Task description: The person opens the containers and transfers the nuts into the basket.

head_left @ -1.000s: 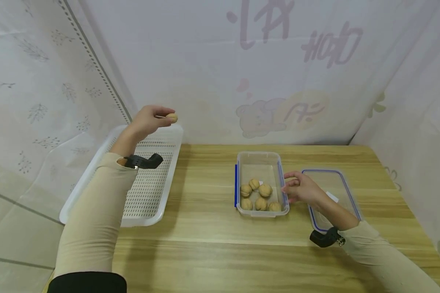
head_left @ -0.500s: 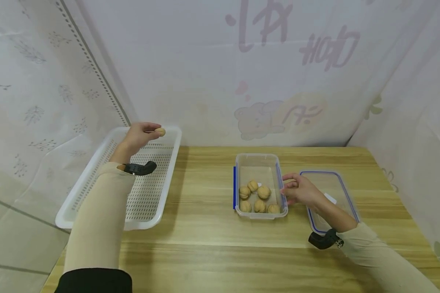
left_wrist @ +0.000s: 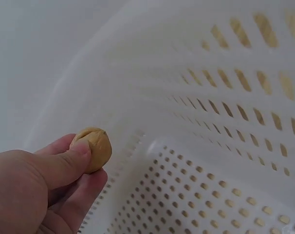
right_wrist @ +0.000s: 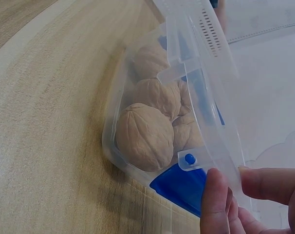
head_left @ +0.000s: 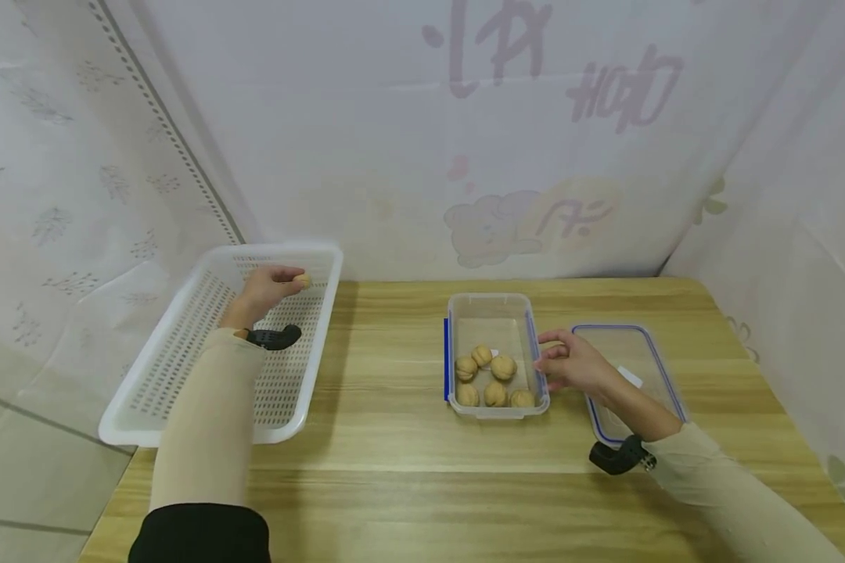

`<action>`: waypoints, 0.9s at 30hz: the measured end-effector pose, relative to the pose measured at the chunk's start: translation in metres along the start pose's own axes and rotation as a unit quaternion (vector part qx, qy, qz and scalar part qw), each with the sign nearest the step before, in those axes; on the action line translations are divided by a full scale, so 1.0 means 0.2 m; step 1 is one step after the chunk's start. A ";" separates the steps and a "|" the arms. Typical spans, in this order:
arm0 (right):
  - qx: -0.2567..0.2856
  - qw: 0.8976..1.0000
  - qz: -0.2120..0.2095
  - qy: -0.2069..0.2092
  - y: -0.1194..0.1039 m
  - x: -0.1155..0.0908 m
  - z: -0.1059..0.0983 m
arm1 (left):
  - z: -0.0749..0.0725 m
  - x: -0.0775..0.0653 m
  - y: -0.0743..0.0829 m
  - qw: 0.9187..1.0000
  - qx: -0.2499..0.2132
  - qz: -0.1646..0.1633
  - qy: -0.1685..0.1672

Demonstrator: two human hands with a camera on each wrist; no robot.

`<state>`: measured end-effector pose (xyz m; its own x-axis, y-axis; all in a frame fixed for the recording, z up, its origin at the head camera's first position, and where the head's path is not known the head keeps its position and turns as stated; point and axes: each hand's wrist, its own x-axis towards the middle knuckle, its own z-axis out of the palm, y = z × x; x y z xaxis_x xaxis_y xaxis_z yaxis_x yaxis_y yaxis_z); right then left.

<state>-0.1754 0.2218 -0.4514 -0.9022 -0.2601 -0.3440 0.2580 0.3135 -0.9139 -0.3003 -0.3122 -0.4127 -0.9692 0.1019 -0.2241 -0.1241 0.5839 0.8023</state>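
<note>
In the head view my left hand [head_left: 264, 288] is low over the white perforated basket [head_left: 324, 328], inside its rim. It pinches a walnut [left_wrist: 98, 148] between thumb and fingers. The basket's holed floor shows below the nut in the left wrist view. My right hand [head_left: 577, 361] is at the right side of a clear plastic food container [head_left: 489, 313]. Thumb and fingers grip its side wall at the rim, as the right wrist view shows. Several walnuts [head_left: 503, 367] lie in the near part of this container, and a blue clip [right_wrist: 181, 187] hangs on its side.
A clear lid with a blue seal [head_left: 627, 338] lies on the wooden table [head_left: 394, 469], partly under my right forearm. Between basket and container is a strip of bare tabletop. A printed white curtain [head_left: 394, 156] stands behind the table's far edge.
My left hand has come down from above the basket's far rim to inside it, still pinching the walnut. The right hand keeps its place at the container.
</note>
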 end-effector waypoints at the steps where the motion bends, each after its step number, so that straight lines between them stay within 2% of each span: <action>1: -0.001 1.000 0.000 0.000 0.00 0.00 0.00 | 0.01 0.00 -0.01 1.000 -0.001 0.000 -0.002; 5: -0.002 1.000 0.001 -0.002 -0.01 0.01 0.00 | 0.02 0.03 -0.06 1.000 0.003 0.004 -0.008; 16: -0.002 1.000 0.002 -0.002 -0.02 0.00 0.00 | 0.08 0.08 -0.11 0.999 0.034 -0.004 -0.003; 23: -0.002 1.000 -0.002 -0.003 -0.01 0.00 0.00 | 0.12 0.09 -0.11 0.999 -0.003 -0.026 -0.018; 27: -0.001 1.000 -0.001 -0.002 -0.01 0.00 -0.01 | 0.14 0.09 -0.10 0.999 0.000 -0.034 -0.015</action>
<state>-0.1759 0.2224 -0.4498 -0.9019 -0.2640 -0.3420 0.2546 0.3147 -0.9144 -0.3099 -0.2991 -0.4478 -0.9516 0.0872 -0.2947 -0.1891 0.5898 0.7851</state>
